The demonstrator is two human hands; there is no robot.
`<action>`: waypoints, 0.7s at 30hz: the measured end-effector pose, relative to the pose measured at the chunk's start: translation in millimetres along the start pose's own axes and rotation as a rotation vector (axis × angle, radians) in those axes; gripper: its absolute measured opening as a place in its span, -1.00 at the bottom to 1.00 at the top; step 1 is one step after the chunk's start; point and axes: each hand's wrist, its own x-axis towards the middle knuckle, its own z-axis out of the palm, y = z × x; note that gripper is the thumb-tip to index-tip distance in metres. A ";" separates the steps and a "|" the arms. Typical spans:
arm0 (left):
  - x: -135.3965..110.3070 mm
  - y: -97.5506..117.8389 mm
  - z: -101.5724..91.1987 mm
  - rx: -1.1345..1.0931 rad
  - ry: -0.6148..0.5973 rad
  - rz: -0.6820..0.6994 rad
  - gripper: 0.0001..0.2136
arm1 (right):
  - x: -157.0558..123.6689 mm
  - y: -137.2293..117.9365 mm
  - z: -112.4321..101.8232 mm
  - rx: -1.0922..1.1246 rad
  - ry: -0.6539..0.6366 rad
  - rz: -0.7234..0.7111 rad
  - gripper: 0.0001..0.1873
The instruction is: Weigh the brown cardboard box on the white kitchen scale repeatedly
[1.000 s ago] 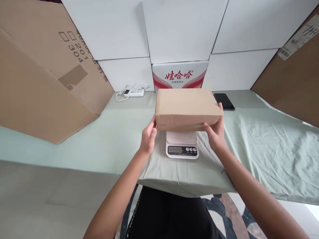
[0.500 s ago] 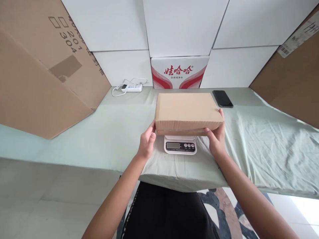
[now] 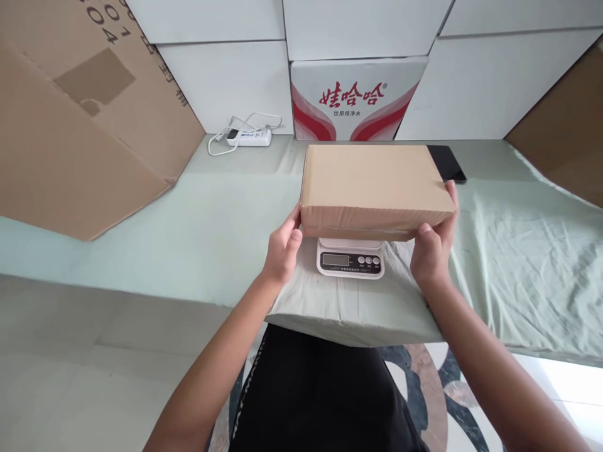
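A closed brown cardboard box (image 3: 374, 179) is held between my two hands over a white digital kitchen scale (image 3: 351, 271). My left hand (image 3: 282, 248) grips the box's left end, thumb toward me and fingers partly hidden behind its side. At the right front corner, my right hand (image 3: 434, 248) has its thumb on the near face and its fingers around the right end. The box hides the scale's platform, so I cannot tell whether the two touch. Showing in front are the scale's display and several buttons; no digits can be made out.
A black phone (image 3: 447, 164) lies behind the box's right end, partly covered by it. A white power strip (image 3: 249, 137) with a cable rests at the back left. A white-and-red carton (image 3: 353, 103) stands behind, and a large cardboard sheet (image 3: 94, 138) leans at the left.
The camera view has shifted down and closer. The box, still in both hands, appears slightly raised toward me and to the right, now overlapping the phone.
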 end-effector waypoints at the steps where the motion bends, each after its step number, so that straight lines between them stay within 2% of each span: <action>1: 0.3 1.6 0.4 0.002 0.003 -0.010 -0.15 | 1.5 -0.3 0.0 0.013 -0.001 -0.001 -0.02; 5: 8.9 11.2 0.5 -0.020 0.016 -0.027 -0.13 | 15.9 -3.9 -1.9 0.078 -0.017 -0.005 -0.02; 9: 45.2 12.9 -6.1 -0.036 0.055 -0.067 -0.23 | 51.4 -1.0 6.5 0.081 -0.058 -0.011 -0.05; 11: 73.8 4.6 -10.9 -0.066 0.060 -0.104 -0.29 | 74.2 7.0 18.8 0.093 -0.083 -0.042 -0.04; 13: 102.9 -9.7 -14.0 -0.101 0.055 -0.140 -0.28 | 95.2 18.7 33.3 0.118 -0.103 -0.076 0.06; 15: 125.8 -26.3 -13.9 -0.107 0.073 -0.157 -0.27 | 110.1 31.9 45.1 0.130 -0.120 -0.044 0.18; 18: 141.2 -46.9 -8.7 -0.109 0.107 -0.167 -0.25 | 117.5 49.9 51.2 0.128 -0.141 0.051 0.24; 21: 139.6 -56.6 -2.8 -0.101 0.087 -0.158 -0.22 | 114.1 62.4 46.6 0.099 -0.155 0.124 0.25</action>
